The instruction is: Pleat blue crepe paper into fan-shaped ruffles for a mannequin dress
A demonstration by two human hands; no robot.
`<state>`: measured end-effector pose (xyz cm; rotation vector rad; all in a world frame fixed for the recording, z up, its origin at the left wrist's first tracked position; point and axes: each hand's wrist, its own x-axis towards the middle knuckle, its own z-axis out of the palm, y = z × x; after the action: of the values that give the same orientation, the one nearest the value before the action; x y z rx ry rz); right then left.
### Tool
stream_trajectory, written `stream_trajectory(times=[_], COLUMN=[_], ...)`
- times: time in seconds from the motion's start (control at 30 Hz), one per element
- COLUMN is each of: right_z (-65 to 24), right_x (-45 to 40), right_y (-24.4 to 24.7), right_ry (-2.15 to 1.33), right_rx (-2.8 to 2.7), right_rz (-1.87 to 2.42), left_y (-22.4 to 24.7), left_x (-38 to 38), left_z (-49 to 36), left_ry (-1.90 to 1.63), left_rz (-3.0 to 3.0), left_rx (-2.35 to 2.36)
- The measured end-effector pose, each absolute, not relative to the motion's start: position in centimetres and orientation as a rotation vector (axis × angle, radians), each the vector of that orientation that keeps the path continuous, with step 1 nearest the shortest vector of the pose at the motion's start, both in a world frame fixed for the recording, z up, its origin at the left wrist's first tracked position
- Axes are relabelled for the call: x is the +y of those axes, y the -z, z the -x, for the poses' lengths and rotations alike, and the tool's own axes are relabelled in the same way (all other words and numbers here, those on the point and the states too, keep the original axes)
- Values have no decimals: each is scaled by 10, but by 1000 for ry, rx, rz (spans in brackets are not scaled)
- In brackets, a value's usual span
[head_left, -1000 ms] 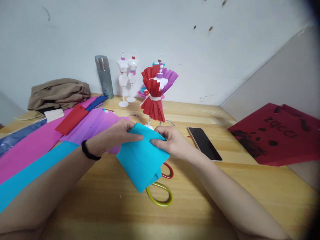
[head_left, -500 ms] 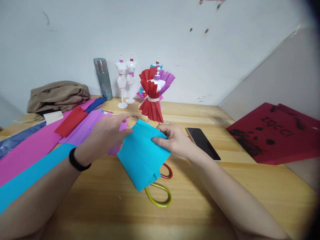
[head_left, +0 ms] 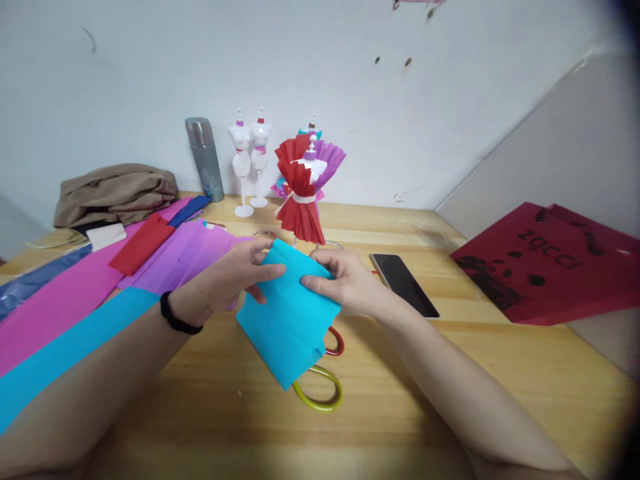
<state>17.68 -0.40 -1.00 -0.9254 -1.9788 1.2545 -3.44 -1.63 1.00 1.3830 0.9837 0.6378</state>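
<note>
A folded piece of bright blue crepe paper (head_left: pixel 293 313) is tilted up in front of me, above the table. My right hand (head_left: pixel 335 277) pinches its upper right edge, thumb on the front and fingers behind. At the upper left edge, my left hand (head_left: pixel 247 270) has its thumb across the front of the paper; some fingertips are hidden behind it. Below the paper lie scissors with a yellow handle loop (head_left: pixel 320 393) and a red handle loop (head_left: pixel 336 341); the paper covers part of them. Just behind stands a small dress form in a pleated red paper dress (head_left: pixel 301 213).
Two white dress forms (head_left: pixel 241 163) and a grey flask (head_left: pixel 205 160) stand by the wall. Left are pink paper (head_left: pixel 60 300), purple paper (head_left: pixel 175 257), a red paper roll (head_left: pixel 143 243) and brown cloth (head_left: pixel 117 190). Right are a phone (head_left: pixel 404 285) and a red bag (head_left: pixel 540 267).
My left hand has moved right, its thumb now lying over the front of the blue paper. The paper's lower corner has swung slightly down and right. My right hand keeps its pinch.
</note>
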Motion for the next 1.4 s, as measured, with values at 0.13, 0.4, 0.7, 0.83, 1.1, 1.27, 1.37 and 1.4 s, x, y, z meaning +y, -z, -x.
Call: stream_trajectory(times=[0.13,0.4,0.7,0.83,1.1,1.27,1.37,1.4], right_z=[-179,-179,-178,-176,-172,-167,-163,-162], right_x=[-2,-1,-2,-3,-5,-7,-10,-12], right_y=[12,13,12,11,14,17,19,19], right_ry=[-1231,-1235,-1146,-1043,-1092,-849,-693,-673], right_rx=[-1978,-2002,-2009,-2008,-1997,-1938,-1975,-1992], right_rz=[911,881,936,962,972,1053,1060,1053], left_y=[-7,2,4,8,11,11,10,9], left_x=[-12,-16,-20,-20,-19,-21,-23,-24], left_z=[36,28,27,25,12,8,5,5], left_ry=[-604,-654,-690,-753,-948,-1066,-1060,-1049], left_rz=[-1317,-1298,-1235,-1263,-1227,-1297,-1299,-1290], left_rx=[943,980,845,936,1232,1232,1271,1287])
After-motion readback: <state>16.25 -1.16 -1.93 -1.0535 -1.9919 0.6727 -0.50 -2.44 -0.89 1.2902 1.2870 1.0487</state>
